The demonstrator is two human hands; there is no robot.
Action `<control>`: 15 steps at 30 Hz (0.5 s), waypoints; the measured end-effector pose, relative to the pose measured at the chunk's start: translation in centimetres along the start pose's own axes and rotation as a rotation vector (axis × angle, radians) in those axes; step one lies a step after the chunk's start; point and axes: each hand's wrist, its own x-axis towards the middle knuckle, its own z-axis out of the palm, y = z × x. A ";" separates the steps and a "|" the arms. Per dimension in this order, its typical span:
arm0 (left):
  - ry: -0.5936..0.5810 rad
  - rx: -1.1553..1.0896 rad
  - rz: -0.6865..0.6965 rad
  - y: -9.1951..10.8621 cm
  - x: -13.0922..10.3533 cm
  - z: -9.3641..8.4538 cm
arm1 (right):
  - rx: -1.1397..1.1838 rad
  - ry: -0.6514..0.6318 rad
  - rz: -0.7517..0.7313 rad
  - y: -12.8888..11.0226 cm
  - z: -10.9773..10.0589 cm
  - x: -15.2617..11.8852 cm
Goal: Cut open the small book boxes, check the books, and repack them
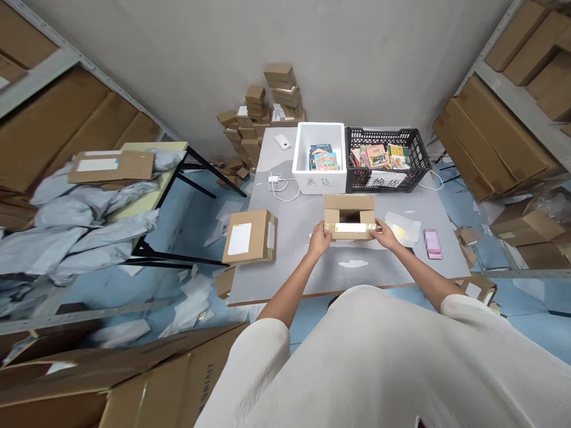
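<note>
A small cardboard box [350,233] with raised flaps and a white label stands near the middle of the grey table [294,267]. My left hand [320,239] grips its left side, and my right hand [384,233] grips its right side. The inside of the box looks dark, and its contents cannot be made out. Paper and a clear bag [408,229] lie just beyond my right hand. Behind the box stand a white foam box [320,183] and a black crate [419,163], both with books in them.
A taped carton [250,238] sits at the table's left edge. A phone [282,141] and a white cable [288,199] lie further back; a pink item [432,244] is at right. Grey bags [71,205] cover a side table. Boxes [254,128] are stacked by the wall.
</note>
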 end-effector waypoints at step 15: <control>0.195 0.036 -0.336 -3.8 1.8 -7.5 | 0.063 -0.209 0.036 -5.1 11.5 5.7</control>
